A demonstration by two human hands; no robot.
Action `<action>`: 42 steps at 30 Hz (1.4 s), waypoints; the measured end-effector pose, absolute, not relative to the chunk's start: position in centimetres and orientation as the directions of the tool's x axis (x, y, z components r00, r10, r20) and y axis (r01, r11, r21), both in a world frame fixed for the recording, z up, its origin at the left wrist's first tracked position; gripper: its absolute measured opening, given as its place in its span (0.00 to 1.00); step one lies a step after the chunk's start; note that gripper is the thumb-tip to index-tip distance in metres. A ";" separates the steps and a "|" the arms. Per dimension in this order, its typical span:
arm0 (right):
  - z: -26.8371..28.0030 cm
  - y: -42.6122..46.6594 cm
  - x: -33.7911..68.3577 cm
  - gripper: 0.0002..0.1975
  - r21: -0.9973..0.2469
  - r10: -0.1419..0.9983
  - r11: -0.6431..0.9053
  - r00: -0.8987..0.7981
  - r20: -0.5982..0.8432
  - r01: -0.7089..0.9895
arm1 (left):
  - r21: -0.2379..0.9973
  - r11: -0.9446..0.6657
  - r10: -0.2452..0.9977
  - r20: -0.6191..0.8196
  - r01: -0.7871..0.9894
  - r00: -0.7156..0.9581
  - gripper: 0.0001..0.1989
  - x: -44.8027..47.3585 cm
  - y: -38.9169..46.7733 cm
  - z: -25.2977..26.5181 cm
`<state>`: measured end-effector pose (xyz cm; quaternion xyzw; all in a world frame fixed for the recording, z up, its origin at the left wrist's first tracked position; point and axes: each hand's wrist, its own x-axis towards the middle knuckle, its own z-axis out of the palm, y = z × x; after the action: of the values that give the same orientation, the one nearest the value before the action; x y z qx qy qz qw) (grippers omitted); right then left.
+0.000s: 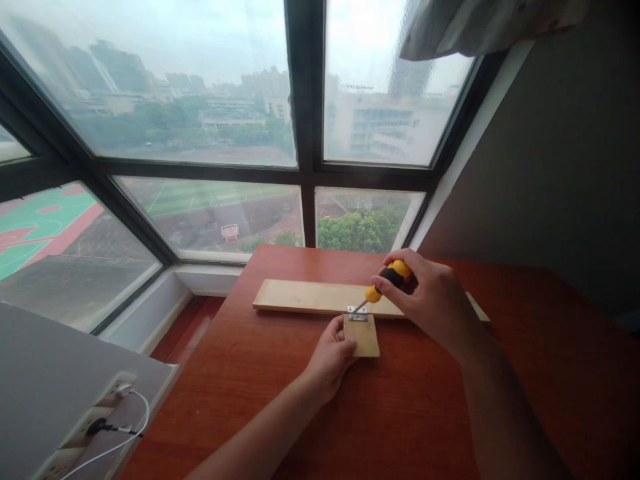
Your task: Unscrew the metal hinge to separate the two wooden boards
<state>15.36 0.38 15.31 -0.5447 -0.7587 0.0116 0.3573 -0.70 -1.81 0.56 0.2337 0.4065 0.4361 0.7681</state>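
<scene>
Metal hinge point(361, 318), just below and right of the frame's center, at the upper edge of a small wooden piece point(364, 340). Left hand point(327, 363), lower center: fingers closed about the piece's left side, thumb on its face. Right hand point(433, 293), right of center: fingers curled around the yellow-and-black handle of a screwdriver point(390, 275), its shaft slanting down-left to the hinge; whether the tip sits in a screw cannot be told. Behind, a long pale board point(310, 295) lies across the reddish-brown table point(240, 393). Lower left, wall sockets point(90, 425) with a white cable point(146, 417); above, dark-framed windows point(200, 87).
</scene>
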 end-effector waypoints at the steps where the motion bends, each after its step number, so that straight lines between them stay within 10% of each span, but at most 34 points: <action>1: 15.3 0.4 15.3 0.09 -0.411 0.836 0.409 -0.153 0.528 0.815 | 0.719 0.507 0.862 -0.416 -0.475 0.289 0.26 -0.7 -1.8 0.5; 17: 14.8 0.2 13.8 0.12 -0.342 0.799 0.451 -0.202 0.567 0.824 | 0.745 0.485 0.873 -0.387 -0.457 0.296 0.26 -0.7 -1.9 0.8; 29: 15.5 -0.2 13.4 0.17 -0.130 0.883 0.146 -0.070 0.464 0.981 | 0.754 0.483 0.874 -0.388 -0.444 0.292 0.26 -0.7 -1.8 0.5; 42: 19.2 1.4 14.4 0.11 -0.245 0.847 0.531 -0.504 0.166 0.811 | 0.747 0.485 0.873 -0.383 -0.455 0.301 0.26 -0.8 -1.6 0.5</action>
<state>14.44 1.36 19.25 -0.4795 -0.8647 0.0674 0.1335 -0.77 -1.64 0.45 0.2615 0.4004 0.4351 0.7629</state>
